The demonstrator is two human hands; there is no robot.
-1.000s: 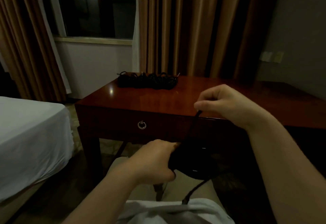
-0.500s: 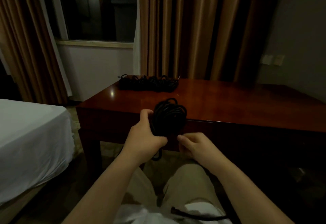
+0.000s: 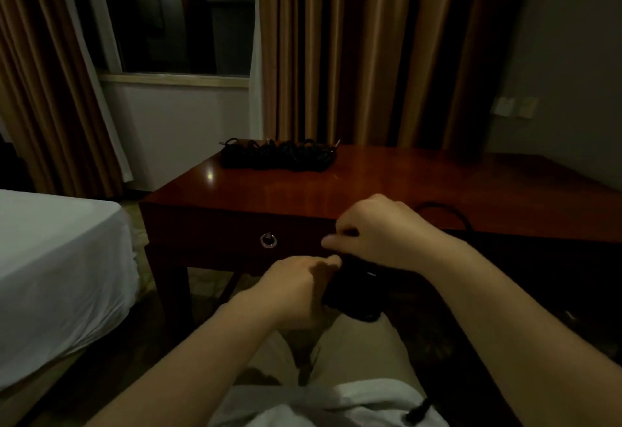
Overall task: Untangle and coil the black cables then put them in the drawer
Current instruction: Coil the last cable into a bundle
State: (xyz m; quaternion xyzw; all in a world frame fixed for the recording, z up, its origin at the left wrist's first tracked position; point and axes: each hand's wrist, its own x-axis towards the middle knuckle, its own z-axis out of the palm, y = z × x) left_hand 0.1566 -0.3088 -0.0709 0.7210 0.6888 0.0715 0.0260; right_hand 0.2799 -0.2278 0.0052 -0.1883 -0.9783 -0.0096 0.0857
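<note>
Both hands work low over the lap: left hand (image 3: 296, 287) grips the black coil (image 3: 350, 295) to keep loops together, right hand (image 3: 377, 231) pinches a strand above it, prob. winding. More cables (image 3: 279, 154) wait on worktop (image 3: 387, 187); drawer (image 3: 235, 241) closed.

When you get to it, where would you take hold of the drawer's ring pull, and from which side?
Hook a finger through the ring pull from the front, at its lower arc. It hangs flat against the closed drawer front, facing the seated person, so a straight pull toward the body should work. Both hands are busy: the left hand and right hand hold the black cable coil, so one would have to let go first.
</note>
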